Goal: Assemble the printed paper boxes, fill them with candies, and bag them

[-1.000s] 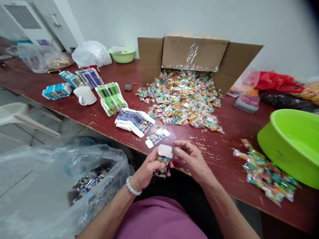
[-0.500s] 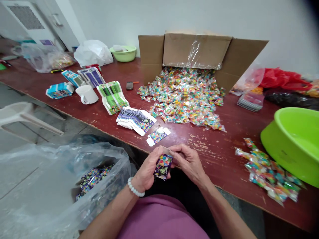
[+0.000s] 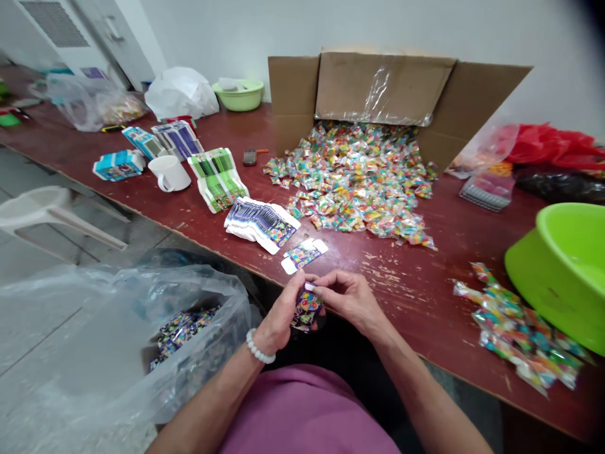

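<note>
The left hand (image 3: 278,320) grips a small purple box (image 3: 306,310) — between both hands, the right hand (image 3: 350,301) pinching its white flap (image 3: 310,287) — and just beyond them a flat carton (image 3: 305,254) lies on the tabletop (image 3: 406,284).

Left hand (image 3: 278,318) raised before the torso (image 3: 307,413), gripping, palm turned inward, thumb extended upward, fingers curled beneath and mostly hidden; right hand (image 3: 354,299) just beside it, thumb and index finger drawn together in a pinch near the left thumb, remaining fingers bent; contact between the hands cannot be determined; both forearms bare, left forearm (image 3: 215,388) slanting up rightward, right forearm (image 3: 420,381) up leftward, converging at the hands.
</note>
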A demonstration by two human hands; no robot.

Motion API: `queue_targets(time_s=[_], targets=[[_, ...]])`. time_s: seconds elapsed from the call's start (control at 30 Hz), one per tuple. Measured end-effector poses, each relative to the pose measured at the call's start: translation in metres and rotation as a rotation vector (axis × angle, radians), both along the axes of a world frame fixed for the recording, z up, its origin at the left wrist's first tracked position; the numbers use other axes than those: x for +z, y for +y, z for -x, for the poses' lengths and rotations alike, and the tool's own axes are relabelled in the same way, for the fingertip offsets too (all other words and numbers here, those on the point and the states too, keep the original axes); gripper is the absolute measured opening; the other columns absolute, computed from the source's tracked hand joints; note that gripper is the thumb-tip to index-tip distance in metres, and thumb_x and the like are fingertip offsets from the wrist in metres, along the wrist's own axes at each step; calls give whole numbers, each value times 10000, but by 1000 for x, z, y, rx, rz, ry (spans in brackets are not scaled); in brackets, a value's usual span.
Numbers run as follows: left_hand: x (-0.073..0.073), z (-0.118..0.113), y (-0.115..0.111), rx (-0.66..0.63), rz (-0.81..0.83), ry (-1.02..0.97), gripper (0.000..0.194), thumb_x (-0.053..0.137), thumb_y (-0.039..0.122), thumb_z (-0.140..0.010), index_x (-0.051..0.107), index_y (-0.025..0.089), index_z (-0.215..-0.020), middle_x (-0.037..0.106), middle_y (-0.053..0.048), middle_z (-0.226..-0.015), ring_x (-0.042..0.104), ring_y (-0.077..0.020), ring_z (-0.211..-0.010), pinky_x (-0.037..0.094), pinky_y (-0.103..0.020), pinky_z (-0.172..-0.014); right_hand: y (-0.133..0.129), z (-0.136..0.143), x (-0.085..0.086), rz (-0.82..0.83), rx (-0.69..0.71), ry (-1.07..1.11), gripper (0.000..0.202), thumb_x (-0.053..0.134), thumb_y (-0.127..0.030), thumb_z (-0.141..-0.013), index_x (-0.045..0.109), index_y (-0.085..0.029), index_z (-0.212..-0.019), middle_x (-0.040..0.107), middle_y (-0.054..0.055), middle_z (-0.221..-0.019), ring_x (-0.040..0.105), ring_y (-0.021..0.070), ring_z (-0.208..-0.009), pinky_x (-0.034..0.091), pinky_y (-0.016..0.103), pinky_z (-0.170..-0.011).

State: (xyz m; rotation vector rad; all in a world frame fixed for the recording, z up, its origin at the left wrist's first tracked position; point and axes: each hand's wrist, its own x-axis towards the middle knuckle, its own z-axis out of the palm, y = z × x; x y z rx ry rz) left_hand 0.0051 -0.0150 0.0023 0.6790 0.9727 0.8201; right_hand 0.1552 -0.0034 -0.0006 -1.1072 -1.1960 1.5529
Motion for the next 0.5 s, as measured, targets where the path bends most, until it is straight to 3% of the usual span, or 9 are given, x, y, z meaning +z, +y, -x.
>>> queue_targets(time_s=[0.07, 0.17, 0.3, 0.4, 0.5], targets=[[-1, 1, 2, -15, 31, -15, 674, 425, 718, -855, 639, 146, -1141, 653, -56, -658, 589, -159, -526, 457, -227, -435, 2, 1, 2, 24, -1, 22, 308, 812, -427, -709, 675, -152, -726, 712, 34, -685, 583, 117, -483, 478, 244, -483], [-3, 5, 5, -17, 48, -1, 753, 411, 755, -836, 687, 107, -1104, 653, -68, -626, 564, -144, -466, 441, -230, -424, 3, 2, 9, -9, 0, -29, 303, 793, -444, -731, 708, -157, -776, 744, 62, -780, 596, 131, -498, 500, 264, -487], [2, 11, 9, 23, 139, -84, 502, 570, 546, -839, 704, 109, -1047, 655, -53, -663, 589, -147, -507, 451, -225, -416, -5, 4, 11, -269, 31, -204, 191, 688, -385, -853, 736, -200, -864, 731, 73, -950, 672, 185, -730, 560, 295, -631], [4, 11, 8, 18, 267, -227, 367, 607, 395, -766, 696, 136, -1010, 641, -27, -724, 556, -123, -473, 440, -224, -375, -13, 10, -5, -451, -12, -288, 166, 701, -340, -847, 706, -233, -973, 682, 78, -1058, 658, 223, -935, 568, 351, -814], [-1, 13, 9, 46, 211, -232, 406, 627, 404, -728, 678, 141, -1033, 625, -27, -722, 551, -115, -487, 437, -208, -398, -17, 18, -27, -449, -20, -331, 303, 716, -388, -820, 649, -251, -1083, 610, 111, -1204, 645, 247, -971, 588, 373, -776]])
